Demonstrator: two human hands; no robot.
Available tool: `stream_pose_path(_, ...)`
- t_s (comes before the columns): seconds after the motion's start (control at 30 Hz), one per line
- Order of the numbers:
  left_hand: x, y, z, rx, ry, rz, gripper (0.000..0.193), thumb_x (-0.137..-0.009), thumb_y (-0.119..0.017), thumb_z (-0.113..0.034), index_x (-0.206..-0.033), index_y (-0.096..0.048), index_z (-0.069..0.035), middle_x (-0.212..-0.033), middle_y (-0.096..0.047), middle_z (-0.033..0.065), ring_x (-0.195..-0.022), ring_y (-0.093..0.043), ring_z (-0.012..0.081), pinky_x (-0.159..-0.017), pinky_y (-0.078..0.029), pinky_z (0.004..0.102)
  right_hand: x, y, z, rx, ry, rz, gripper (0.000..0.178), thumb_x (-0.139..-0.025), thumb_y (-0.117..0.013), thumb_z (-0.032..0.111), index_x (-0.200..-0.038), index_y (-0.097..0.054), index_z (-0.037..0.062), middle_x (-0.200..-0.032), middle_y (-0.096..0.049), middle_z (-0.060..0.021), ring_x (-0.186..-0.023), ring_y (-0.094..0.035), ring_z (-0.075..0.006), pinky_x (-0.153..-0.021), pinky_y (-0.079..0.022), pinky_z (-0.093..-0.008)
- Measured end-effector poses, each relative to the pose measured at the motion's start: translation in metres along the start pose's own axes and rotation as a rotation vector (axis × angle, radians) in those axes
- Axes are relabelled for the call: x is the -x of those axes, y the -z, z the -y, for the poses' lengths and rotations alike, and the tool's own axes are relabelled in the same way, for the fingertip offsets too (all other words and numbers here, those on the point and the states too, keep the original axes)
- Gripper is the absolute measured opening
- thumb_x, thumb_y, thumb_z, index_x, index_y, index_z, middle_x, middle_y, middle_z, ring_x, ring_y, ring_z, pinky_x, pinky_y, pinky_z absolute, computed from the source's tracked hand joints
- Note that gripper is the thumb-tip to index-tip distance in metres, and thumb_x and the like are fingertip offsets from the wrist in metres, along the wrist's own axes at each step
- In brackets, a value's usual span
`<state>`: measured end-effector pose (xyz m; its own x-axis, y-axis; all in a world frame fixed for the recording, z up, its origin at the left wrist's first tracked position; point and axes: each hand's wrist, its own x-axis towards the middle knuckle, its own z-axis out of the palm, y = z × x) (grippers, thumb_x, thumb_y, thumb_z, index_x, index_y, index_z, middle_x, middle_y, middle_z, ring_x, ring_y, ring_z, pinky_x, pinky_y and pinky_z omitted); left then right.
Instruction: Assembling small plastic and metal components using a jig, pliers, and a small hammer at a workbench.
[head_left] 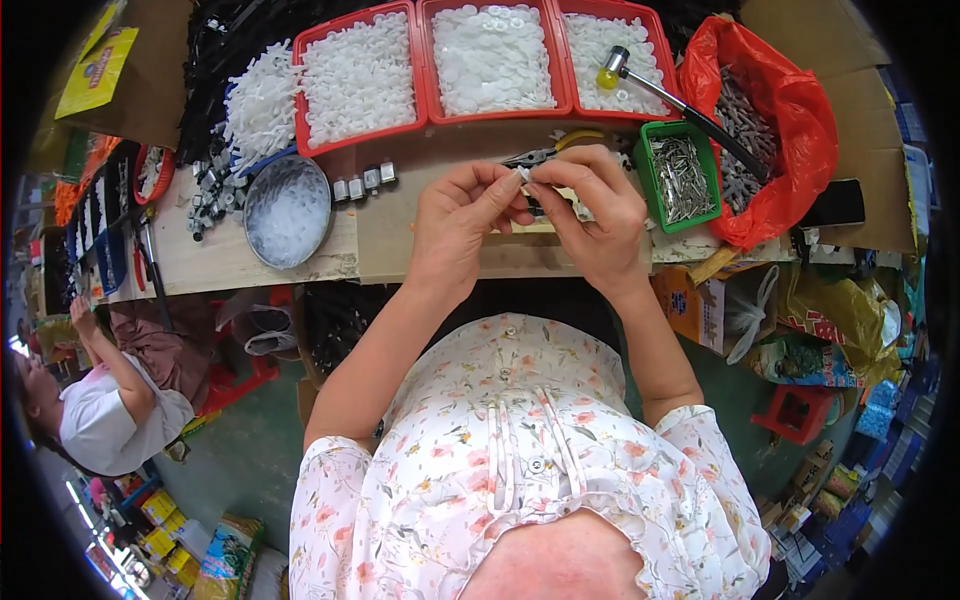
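Note:
Above the near edge of the workbench point(410, 265), my left hand point(450, 225) and my right hand point(602, 220) meet fingertip to fingertip. Between them they pinch a small white plastic piece point(523, 174), mostly covered by the fingers. Just beyond the fingers lie pliers point(532, 157) with yellow handles. To the left stands a round metal bowl point(288, 212) of small whitish parts, and beside it a row of little square silver-and-black pieces point(372, 180). A green basket point(682, 176) of metal pins sits right of my right hand.
Three red trays point(424, 60) of white plastic parts line the back. A hammer point(685, 110) lies across the right tray and a red plastic bag point(800, 165) of grey parts. A dark phone-like slab point(835, 205) is farther right. Another person point(110, 410) sits at left.

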<state>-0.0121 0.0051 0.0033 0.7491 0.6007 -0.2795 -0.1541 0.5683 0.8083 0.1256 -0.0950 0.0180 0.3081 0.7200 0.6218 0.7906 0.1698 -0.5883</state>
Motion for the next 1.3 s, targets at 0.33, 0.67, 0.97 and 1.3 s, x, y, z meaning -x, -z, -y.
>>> stream_pose_path(0.33, 0.016, 0.014, 0.01, -0.278, -0.172, -0.109, 0.012, -0.093, -0.071, -0.013, -0.096, -0.068, -0.002, -0.084, -0.068, 0.0033, -0.073, -0.065, 0.011, -0.065, -0.049, 0.0234, 0.013, -0.012, -0.004, -0.043, -0.121, 0.072, 0.012, -0.079, -0.072, 0.001, -0.089, -0.065, 0.004, -0.089, -0.061, -0.0084, -0.078, -0.062, -0.0284, -0.07, -0.048, -0.038)
stream_pose_path(0.67, 0.025, 0.045, 0.029, -1.353, -1.02, -0.012, 0.021, -0.078, -0.076, -0.01, -0.097, -0.069, -0.005, -0.105, -0.063, 0.0095, -0.1, -0.061, 0.0288, -0.083, -0.048, 0.0413, 0.03, -0.025, -0.015, 0.068, -0.104, 0.271, 0.011, -0.081, -0.069, -0.001, -0.09, -0.062, 0.0009, -0.099, -0.059, -0.0124, -0.09, -0.06, -0.0309, -0.077, -0.048, -0.0394)
stream_pose_path(0.97, 0.018, 0.052, 0.044, -1.517, -1.069, 0.124, 0.035, -0.076, -0.064, -0.006, -0.111, -0.067, -0.001, -0.116, -0.06, 0.0145, -0.112, -0.056, 0.0304, -0.089, -0.048, 0.0419, 0.029, -0.026, -0.019, 0.098, -0.067, 0.288, 0.013, -0.079, -0.069, 0.0, -0.089, -0.062, 0.0011, -0.098, -0.06, -0.011, -0.091, -0.059, -0.0318, -0.078, -0.047, -0.0401)
stream_pose_path(1.3, 0.015, 0.052, 0.044, -1.583, -1.07, 0.15, 0.037, -0.077, -0.065, -0.007, -0.113, -0.067, -0.001, -0.117, -0.059, 0.0129, -0.112, -0.056, 0.0295, -0.09, -0.048, 0.0413, 0.026, -0.024, -0.02, 0.143, -0.04, 0.363, 0.014, -0.079, -0.07, 0.002, -0.09, -0.062, 0.0015, -0.098, -0.059, -0.0111, -0.093, -0.058, -0.0321, -0.08, -0.046, -0.0415)
